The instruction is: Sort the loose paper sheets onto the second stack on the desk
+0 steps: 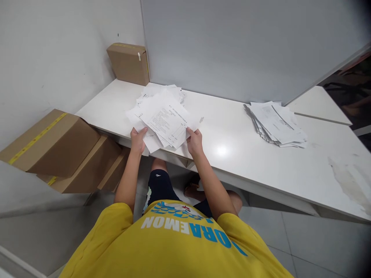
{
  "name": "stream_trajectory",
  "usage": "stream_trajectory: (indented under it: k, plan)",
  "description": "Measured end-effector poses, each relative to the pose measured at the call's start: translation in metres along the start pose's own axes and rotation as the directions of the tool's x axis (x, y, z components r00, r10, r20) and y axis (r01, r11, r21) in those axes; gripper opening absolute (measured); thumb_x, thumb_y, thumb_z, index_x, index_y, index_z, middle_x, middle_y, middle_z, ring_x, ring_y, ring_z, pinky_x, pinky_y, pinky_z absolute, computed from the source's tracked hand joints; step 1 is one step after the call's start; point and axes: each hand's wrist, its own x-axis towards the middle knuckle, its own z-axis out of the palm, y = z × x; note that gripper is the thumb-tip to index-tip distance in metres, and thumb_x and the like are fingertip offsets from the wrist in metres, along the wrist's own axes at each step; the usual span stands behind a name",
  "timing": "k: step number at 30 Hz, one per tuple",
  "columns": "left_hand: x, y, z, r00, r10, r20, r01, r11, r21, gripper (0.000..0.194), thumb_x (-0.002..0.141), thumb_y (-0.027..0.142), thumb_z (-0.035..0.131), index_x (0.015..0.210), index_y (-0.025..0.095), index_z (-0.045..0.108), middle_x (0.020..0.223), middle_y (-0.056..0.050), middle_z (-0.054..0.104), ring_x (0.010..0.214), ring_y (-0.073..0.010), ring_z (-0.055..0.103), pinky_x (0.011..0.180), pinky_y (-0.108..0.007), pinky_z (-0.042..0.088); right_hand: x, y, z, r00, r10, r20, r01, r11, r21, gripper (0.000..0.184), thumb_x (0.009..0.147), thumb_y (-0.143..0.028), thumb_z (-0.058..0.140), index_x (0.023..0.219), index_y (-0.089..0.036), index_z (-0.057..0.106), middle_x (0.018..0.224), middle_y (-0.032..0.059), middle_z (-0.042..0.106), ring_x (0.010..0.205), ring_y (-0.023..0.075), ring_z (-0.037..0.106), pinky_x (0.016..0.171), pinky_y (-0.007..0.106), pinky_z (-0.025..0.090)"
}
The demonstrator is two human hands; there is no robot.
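Note:
Both of my hands grip a loose bunch of printed paper sheets above the table's front edge. My left hand pinches the near left side, thumb on top and fingers underneath. At the right corner, my right hand holds the sheets in the same way. The sheets fan out unevenly, and the top one carries black print with a small table of lines. Just behind them lies a messy pile of papers, partly covered by the sheets I hold. Farther right rests another uneven paper stack.
A white table runs along a grey partition. One cardboard box stands in its back left corner. Several taped cardboard boxes are stacked left of the table. A worn patch marks the right end.

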Motion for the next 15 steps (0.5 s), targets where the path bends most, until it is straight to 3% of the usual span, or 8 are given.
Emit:
stream_trajectory:
  k: [3,7,9,11,13,15]
  plan:
    - [-0.001,0.0,0.0,0.997,-0.08,-0.009,0.079,0.993,-0.092,0.049,0.056,0.02,0.084,0.102,0.018,0.069,0.106,-0.008,0.076,0.116,-0.0296,0.065,0.102,-0.041,0.053,0.001,0.002,0.004,0.999,-0.026,-0.041,0.019,0.987,-0.159,0.03,0.072,-0.036,0.067,0.096,-0.019,0.063,0.109,0.007,0.072,0.106,0.0241,0.065,0.09,0.039,0.054]
    - [-0.021,-0.009,-0.003,0.964,-0.234,-0.125,0.199,0.951,-0.238,0.046,0.056,0.008,0.069,0.101,0.019,0.07,0.104,-0.005,0.076,0.116,-0.0286,0.065,0.103,-0.038,0.051,-0.012,0.014,0.007,0.999,-0.021,-0.046,0.001,0.918,-0.396,0.032,0.075,-0.039,0.061,0.098,-0.016,0.064,0.109,0.0106,0.071,0.103,0.026,0.064,0.087,0.04,0.053]
    - [-0.033,-0.013,-0.002,0.943,-0.294,-0.155,0.238,0.923,-0.303,0.04,0.062,0.013,0.065,0.101,0.017,0.071,0.105,-0.005,0.076,0.119,-0.0287,0.063,0.105,-0.038,0.049,-0.022,0.019,0.008,1.0,0.012,0.0,-0.011,0.859,-0.513,0.033,0.076,-0.04,0.058,0.1,-0.017,0.064,0.112,0.0112,0.071,0.103,0.0269,0.064,0.087,0.04,0.052]
    - [-0.042,-0.014,-0.001,0.942,-0.318,-0.111,0.261,0.898,-0.353,0.033,0.072,0.026,0.064,0.103,0.016,0.071,0.11,-0.008,0.074,0.123,-0.0297,0.061,0.106,-0.039,0.048,-0.029,0.023,0.007,0.996,0.075,0.043,-0.028,0.75,-0.661,0.034,0.077,-0.041,0.057,0.101,-0.017,0.064,0.111,0.012,0.07,0.101,0.0285,0.064,0.086,0.042,0.052]
    - [-0.048,-0.014,-0.001,0.954,-0.294,-0.052,0.254,0.89,-0.378,0.038,0.081,0.044,0.062,0.107,0.017,0.071,0.119,-0.01,0.072,0.126,-0.0308,0.059,0.105,-0.04,0.049,-0.034,0.023,0.005,0.985,0.138,0.102,-0.003,0.61,-0.793,0.036,0.076,-0.041,0.059,0.103,-0.018,0.064,0.108,0.0128,0.069,0.099,0.0302,0.063,0.085,0.043,0.052]
    - [-0.05,-0.015,-0.003,0.96,-0.275,-0.042,0.241,0.899,-0.366,0.046,0.082,0.056,0.062,0.108,0.018,0.07,0.125,-0.011,0.069,0.127,-0.0309,0.058,0.104,-0.041,0.05,-0.033,0.02,0.005,0.977,0.123,0.174,0.091,0.494,-0.865,0.045,0.074,-0.041,0.063,0.113,-0.017,0.062,0.115,0.0142,0.065,0.107,0.0327,0.06,0.091,0.046,0.05]
